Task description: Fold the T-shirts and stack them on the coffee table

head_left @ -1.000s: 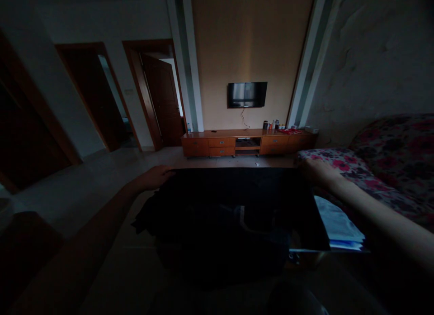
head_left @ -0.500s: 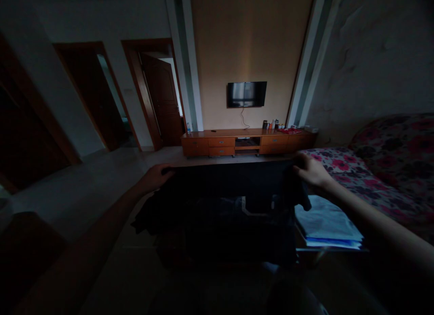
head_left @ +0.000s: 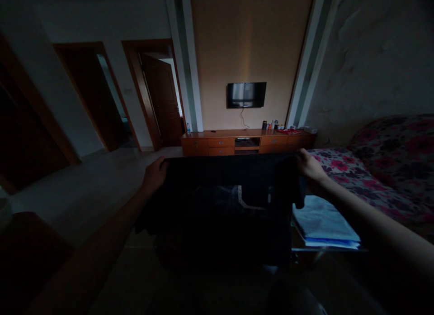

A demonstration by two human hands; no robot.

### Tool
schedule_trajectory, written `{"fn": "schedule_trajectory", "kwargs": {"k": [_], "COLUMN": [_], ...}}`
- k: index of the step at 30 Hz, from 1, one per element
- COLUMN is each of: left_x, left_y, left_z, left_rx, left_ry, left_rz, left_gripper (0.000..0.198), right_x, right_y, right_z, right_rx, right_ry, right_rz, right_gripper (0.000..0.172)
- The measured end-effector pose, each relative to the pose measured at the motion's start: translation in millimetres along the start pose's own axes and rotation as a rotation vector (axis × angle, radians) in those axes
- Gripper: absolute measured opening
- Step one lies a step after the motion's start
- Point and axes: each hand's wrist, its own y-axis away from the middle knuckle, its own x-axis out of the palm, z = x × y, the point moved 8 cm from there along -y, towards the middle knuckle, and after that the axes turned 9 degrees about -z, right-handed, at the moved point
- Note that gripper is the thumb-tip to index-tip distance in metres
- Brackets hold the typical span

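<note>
Head view: left hand (head_left: pixel 154 174) and right hand (head_left: pixel 309 166) are pinching the top corners of a dark, limp cloth garment (head_left: pixel 230 188), stretching it flat mid-frame, hiding folded pale laundry (head_left: pixel 323 224) partly at lower right.

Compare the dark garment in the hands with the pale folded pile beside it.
The dark garment is black; the pale folded pile is whitish with a blue edge. The dark garment is spread wide, gripped at its top edge by the left hand and right hand; the pale folded pile lies flat, untouched. Both look like cloth.
</note>
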Motion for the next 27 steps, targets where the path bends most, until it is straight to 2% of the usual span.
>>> {"fn": "schedule_trajectory", "kwargs": {"k": [2,3,4,7,8,12,16,19,22,27], "left_x": [-25.7,-32.2,-33.1,-24.4,-25.5,-46.7,-78.0,-103.4,-122.1,-143.9], "left_y": [-7,-10,-13,-18,-18,-15,-3,9,21,39], "left_z": [-6,-9,-11,-13,-12,-7,-16,-19,-16,-20], "left_rx": [0.063,0.091,0.120,0.184,0.185,0.120,0.114,0.091,0.032,0.018], "left_ry": [-0.035,-0.028,-0.015,-0.010,-0.022,-0.080,-0.104,-0.117,-0.111,-0.130], "left_rz": [-0.202,-0.218,-0.170,0.079,0.097,-0.039,-0.170,-0.234,-0.243,-0.278], "left_gripper": [0.036,0.037,0.038,0.037,0.037,0.036,0.039,0.034,0.023,0.022], "right_x": [-17,-20,-18,-3,-4,-37,-74,-96,-109,-115], "right_y": [-5,-6,-7,-2,-1,-2,4,13,24,38], "right_z": [1,3,6,9,7,10,33,43,42,26], "right_rx": [0.025,0.008,-0.023,-0.067,-0.051,0.006,-0.074,-0.117,-0.112,-0.055], "right_ry": [0.010,0.000,-0.019,-0.043,-0.026,0.034,-0.021,-0.051,-0.083,-0.097], "right_rz": [-0.141,-0.151,-0.107,0.135,0.151,0.000,-0.091,-0.123,-0.121,-0.121], "right_gripper": [0.036,0.037,0.037,0.032,0.030,0.017,0.018,0.019,0.020,0.024]}}
